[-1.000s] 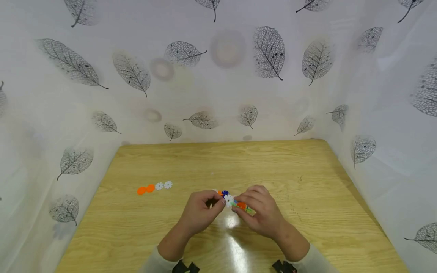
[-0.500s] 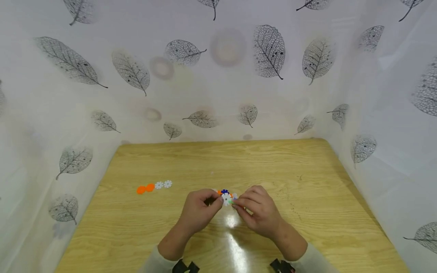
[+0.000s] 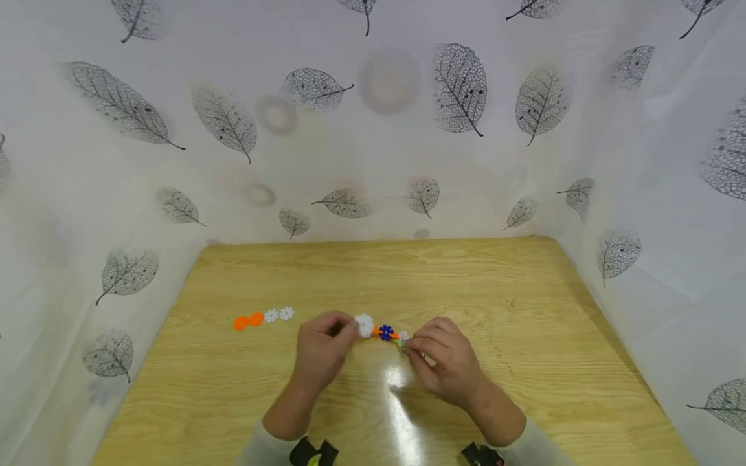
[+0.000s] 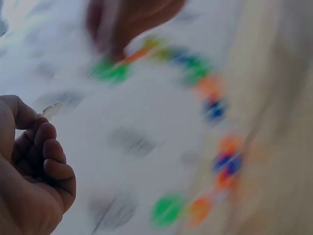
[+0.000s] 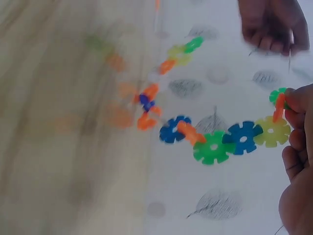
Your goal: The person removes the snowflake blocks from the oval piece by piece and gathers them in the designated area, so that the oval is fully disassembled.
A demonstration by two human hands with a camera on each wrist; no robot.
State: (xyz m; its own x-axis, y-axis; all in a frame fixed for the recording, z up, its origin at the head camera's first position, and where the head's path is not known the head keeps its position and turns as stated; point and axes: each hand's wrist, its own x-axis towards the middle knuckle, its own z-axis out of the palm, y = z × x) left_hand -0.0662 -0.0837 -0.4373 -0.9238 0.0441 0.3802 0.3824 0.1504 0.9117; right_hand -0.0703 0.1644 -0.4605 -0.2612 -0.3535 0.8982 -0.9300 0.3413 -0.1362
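Fingers first: my left hand (image 3: 323, 346) has thumb and finger pinched tight on a white piece (image 4: 51, 110), the rest curled in, and it's just slid leftward, bringing that piece out from in front of the chain's blue disc (image 3: 386, 332). My right hand (image 3: 440, 356) has barely shifted, fingers closed at the chain's green end (image 5: 278, 96). So the chain (image 5: 217, 154) is steadied at that end, bending round in an open curve; the left wrist view shows a gap between it and the white piece, which I'd call loose, not joined. Out on the worktop (image 3: 233, 382), two orange discs (image 3: 256, 319) and two white discs (image 3: 286, 313) lie in a row off to the left. Beyond, pale cloth (image 3: 384, 155) with dark leaf prints (image 3: 460, 87) hangs behind and along both sides.
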